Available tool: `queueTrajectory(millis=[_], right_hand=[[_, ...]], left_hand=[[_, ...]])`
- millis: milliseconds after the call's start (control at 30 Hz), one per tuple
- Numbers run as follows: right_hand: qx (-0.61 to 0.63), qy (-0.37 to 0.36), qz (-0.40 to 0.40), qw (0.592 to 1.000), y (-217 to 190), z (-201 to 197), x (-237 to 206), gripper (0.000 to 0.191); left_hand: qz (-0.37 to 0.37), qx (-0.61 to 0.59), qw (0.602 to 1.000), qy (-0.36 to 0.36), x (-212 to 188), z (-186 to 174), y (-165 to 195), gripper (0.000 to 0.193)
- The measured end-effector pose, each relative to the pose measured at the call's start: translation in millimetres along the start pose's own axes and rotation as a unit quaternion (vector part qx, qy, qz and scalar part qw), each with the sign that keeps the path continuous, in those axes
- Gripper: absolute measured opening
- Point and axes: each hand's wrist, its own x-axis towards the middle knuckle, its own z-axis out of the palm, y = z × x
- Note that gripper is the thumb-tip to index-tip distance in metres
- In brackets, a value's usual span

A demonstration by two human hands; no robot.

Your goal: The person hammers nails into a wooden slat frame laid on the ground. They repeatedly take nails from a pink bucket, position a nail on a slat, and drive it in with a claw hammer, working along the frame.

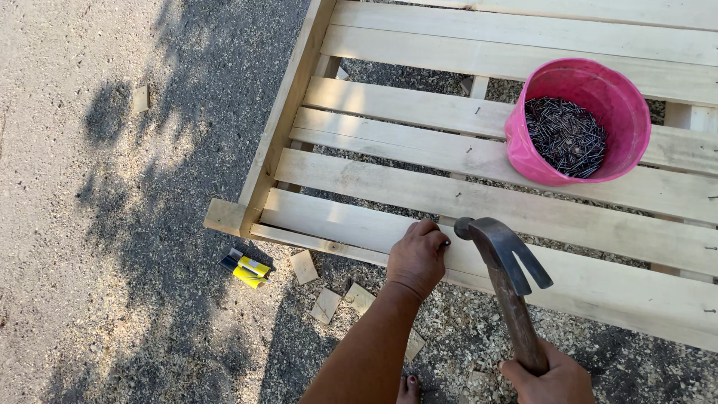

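Pinching nail point(446, 243) upright on pallet board point(568, 224) with my left hand point(416, 256); right hand point(550, 378) fisted round hammer point(502, 269) handle, head touching nail; pink nail bucket point(577, 123) at 1 o'clock.

The left hand point(416, 256) sits just below the middle of the frame, knuckles up, fingers curled in a loose fist with thumb and forefinger pinched together at its right side. Its bare forearm runs down to the bottom edge, slanting left. The right hand point(550, 378) is at the lower right, partly cut off by the frame edge, fingers wrapped tight in a closed grip.
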Motion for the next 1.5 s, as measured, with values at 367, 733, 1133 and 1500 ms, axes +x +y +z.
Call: queueTrajectory(millis=[367,733,1133,1500], right_hand=[[-0.136,0.009,-0.008,0.991,0,4,4,0.055],[-0.052,0.071,-0.048,0.995,0,-6,18,0.054],[0.067,-0.096,-0.021,0.993,6,2,31,0.046],[0.34,-0.405,-0.035,0.848,16,17,36,0.053]], left_hand=[[-0.029,0.013,0.999,-0.025,5,1,5,0.011],[-0.216,0.0,0.972,-0.092,31,-30,6,0.019],[-0.384,-0.028,0.911,-0.148,59,-39,4,0.043],[-0.388,-0.02,0.91,-0.141,56,-32,3,0.046]])
